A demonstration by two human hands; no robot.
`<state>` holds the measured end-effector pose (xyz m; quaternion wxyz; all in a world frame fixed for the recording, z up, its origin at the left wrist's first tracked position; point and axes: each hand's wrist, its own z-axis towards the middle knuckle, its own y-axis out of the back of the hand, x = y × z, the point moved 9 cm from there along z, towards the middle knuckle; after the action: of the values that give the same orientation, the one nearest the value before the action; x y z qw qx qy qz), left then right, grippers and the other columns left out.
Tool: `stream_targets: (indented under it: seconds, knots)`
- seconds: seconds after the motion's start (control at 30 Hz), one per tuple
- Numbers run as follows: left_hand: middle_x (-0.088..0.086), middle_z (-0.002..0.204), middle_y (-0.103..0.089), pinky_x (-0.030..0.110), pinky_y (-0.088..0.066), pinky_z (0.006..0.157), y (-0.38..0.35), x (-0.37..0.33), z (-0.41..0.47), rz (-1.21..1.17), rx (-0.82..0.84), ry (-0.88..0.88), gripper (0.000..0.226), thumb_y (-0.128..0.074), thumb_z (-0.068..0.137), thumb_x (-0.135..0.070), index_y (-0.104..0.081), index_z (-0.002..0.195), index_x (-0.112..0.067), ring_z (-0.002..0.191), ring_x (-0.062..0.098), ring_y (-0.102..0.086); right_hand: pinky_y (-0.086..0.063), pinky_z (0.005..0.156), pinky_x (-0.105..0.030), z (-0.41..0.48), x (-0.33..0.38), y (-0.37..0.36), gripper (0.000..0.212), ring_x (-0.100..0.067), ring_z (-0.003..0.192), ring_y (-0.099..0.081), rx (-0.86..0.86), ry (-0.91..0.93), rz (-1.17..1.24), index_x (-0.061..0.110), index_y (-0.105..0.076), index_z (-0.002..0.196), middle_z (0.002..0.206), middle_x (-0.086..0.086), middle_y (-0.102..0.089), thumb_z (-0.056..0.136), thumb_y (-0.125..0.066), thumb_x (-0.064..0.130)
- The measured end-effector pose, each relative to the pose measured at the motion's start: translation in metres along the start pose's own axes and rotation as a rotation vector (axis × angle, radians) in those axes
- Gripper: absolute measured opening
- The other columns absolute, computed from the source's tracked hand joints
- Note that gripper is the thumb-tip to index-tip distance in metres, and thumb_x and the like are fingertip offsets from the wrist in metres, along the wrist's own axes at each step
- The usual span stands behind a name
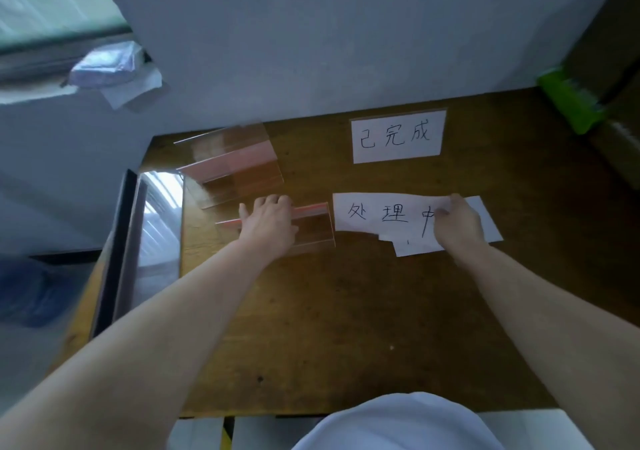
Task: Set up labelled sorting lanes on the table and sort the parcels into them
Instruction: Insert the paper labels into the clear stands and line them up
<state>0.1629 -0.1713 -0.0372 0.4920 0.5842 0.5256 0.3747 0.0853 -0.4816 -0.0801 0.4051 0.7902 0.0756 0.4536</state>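
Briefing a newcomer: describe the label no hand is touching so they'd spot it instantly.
On the brown wooden table, look to the far edge by the wall, right of the clear acrylic holders. The white 已完成 label sits there alone; the nearer 处理中 label is in the right hand.

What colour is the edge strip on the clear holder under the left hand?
Reddish-orange: the strip along the clear holder that the left hand holds; head view.

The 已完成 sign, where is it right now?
Head view: the 已完成 sign stands at the table's far edge, right of centre, beyond the paper label pinched by the right hand, right of the empty clear holders.
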Motion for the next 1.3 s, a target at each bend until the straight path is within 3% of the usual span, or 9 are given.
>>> stream_targets:
  seconds: [0.1, 0.2, 0.33, 0.43, 0.87, 1.1, 1.3]
  knots:
    - [0.006, 0.150, -0.038, 0.060, -0.011, 0.118, 0.002, 0.005, -0.003, 0.011, -0.017, 0.006, 0.050, -0.057, 0.096, -0.028, -0.041, 0.141, -0.015, 0.142, 0.031, -0.027, -0.048, 0.071, -0.037, -0.004, -0.017, -0.003, 0.044, -0.033, 0.103, -0.057, -0.016, -0.090, 0.083, 0.013, -0.030, 0.147, 0.128, -0.019, -0.053, 0.104, -0.034, 0.017]
    - [0.006, 0.151, -0.036, 0.059, -0.011, 0.118, 0.003, 0.008, -0.006, 0.003, -0.032, 0.006, 0.051, -0.057, 0.096, -0.027, -0.040, 0.142, -0.014, 0.143, 0.030, -0.024, -0.036, 0.055, -0.028, -0.007, -0.021, -0.010, 0.040, -0.027, 0.092, -0.052, -0.001, -0.123, 0.122, 0.013, -0.034, 0.144, 0.124, -0.018, -0.055, 0.104, -0.033, 0.018]
    - [0.007, 0.153, -0.033, 0.060, -0.010, 0.118, 0.005, 0.009, -0.007, -0.002, -0.058, 0.000, 0.051, -0.057, 0.096, -0.026, -0.039, 0.142, -0.013, 0.145, 0.031, -0.021, -0.041, 0.069, -0.034, -0.007, -0.017, -0.021, 0.041, -0.026, 0.094, -0.051, 0.038, -0.122, 0.103, 0.012, -0.034, 0.144, 0.125, -0.017, -0.053, 0.104, -0.035, 0.016]
    - [0.007, 0.155, -0.030, 0.060, -0.009, 0.118, 0.004, 0.011, -0.006, 0.002, -0.056, 0.007, 0.052, -0.057, 0.096, -0.025, -0.038, 0.143, -0.013, 0.146, 0.031, -0.018, -0.042, 0.073, -0.035, -0.006, -0.013, -0.024, 0.044, -0.032, 0.106, -0.054, 0.067, -0.111, 0.056, 0.012, -0.029, 0.147, 0.128, -0.019, -0.052, 0.104, -0.035, 0.016]
    - [0.008, 0.158, -0.024, 0.060, -0.007, 0.119, 0.002, 0.009, -0.004, -0.004, -0.044, 0.030, 0.055, -0.057, 0.097, -0.024, -0.036, 0.146, -0.013, 0.149, 0.030, -0.012, -0.043, 0.069, -0.035, 0.009, 0.010, -0.021, 0.031, -0.030, 0.095, -0.055, 0.109, 0.018, -0.119, 0.007, -0.039, 0.133, 0.114, -0.019, -0.057, 0.104, -0.034, 0.014]
    - [0.008, 0.159, -0.023, 0.059, -0.008, 0.119, 0.000, 0.015, -0.004, -0.019, -0.035, 0.082, 0.057, -0.057, 0.096, -0.025, -0.034, 0.147, -0.013, 0.148, 0.030, -0.013, -0.040, 0.078, -0.036, 0.015, -0.005, -0.027, 0.038, -0.036, 0.115, -0.051, 0.153, -0.031, -0.047, 0.009, -0.035, 0.142, 0.128, -0.019, -0.052, 0.105, -0.034, 0.016]
    - [0.007, 0.159, -0.024, 0.059, -0.008, 0.119, -0.001, 0.005, -0.004, -0.027, -0.043, 0.070, 0.057, -0.058, 0.096, -0.026, -0.034, 0.147, -0.015, 0.148, 0.030, -0.014, -0.045, 0.089, -0.043, 0.015, -0.017, -0.029, 0.041, -0.036, 0.118, -0.050, 0.201, -0.031, -0.024, 0.012, -0.036, 0.144, 0.136, -0.017, -0.050, 0.103, -0.037, 0.020]
